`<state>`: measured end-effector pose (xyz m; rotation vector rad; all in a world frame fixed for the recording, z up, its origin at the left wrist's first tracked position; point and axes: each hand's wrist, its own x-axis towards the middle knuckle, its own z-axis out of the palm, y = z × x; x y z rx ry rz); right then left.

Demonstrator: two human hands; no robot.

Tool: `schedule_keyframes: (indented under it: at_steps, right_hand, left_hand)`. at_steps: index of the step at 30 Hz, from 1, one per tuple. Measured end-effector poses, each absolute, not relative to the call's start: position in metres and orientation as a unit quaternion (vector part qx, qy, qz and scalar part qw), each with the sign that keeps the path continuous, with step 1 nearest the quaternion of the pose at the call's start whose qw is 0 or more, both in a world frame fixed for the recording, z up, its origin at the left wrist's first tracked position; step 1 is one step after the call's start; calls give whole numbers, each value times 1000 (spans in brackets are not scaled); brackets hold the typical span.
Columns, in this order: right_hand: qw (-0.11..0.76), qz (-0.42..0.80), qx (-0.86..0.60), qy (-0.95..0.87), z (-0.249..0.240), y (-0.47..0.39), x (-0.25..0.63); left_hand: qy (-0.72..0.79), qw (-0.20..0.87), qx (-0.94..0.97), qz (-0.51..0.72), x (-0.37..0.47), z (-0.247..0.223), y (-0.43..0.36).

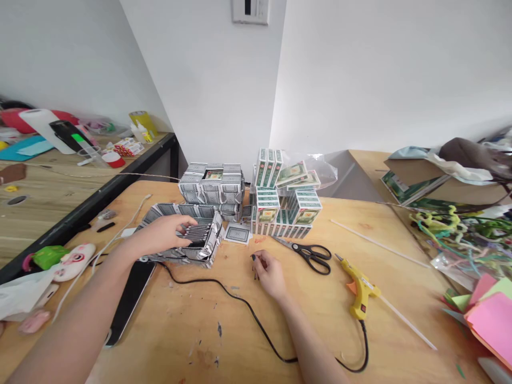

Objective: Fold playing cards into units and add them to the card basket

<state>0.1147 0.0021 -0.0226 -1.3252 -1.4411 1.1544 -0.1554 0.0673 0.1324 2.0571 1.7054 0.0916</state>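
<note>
My left hand point(176, 233) reaches into an open box point(160, 212) built of folded, grey-patterned playing cards. Its thumb and fingers curl about the left end of a row of thin dark strips point(199, 233) inside. Over the bare tabletop, my right hand point(270, 274) is closed in a pinch, with a small dark bit at the fingertips that is too small to name. Between the hands lie loose playing cards point(237, 233). Behind the open box stands a second block of folded cards point(212, 184).
Green-and-white card packs point(286, 205) are stacked at the back. Black-handled scissors point(312, 256) and a yellow glue gun point(363, 293) lie right; its black cord crosses the table point(192, 341). A phone point(132, 301) lies under my left forearm. Coloured paper point(490, 320) sits far right.
</note>
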Motion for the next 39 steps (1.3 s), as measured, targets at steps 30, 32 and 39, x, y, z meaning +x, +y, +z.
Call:
schedule_keyframes:
  at_steps: [30,32,39]
  right_hand:
    - [439,424,-540,-580,-20,1,114]
    - [436,433,-537,-578,-22,1,114]
    - [428,445,-530,-582,-18,1,115]
  left_hand:
    - [653,15,755,64,4,9,46]
    - [656,15,752,71,2,6,45]
    - [615,-10,789,8,-3,13,33]
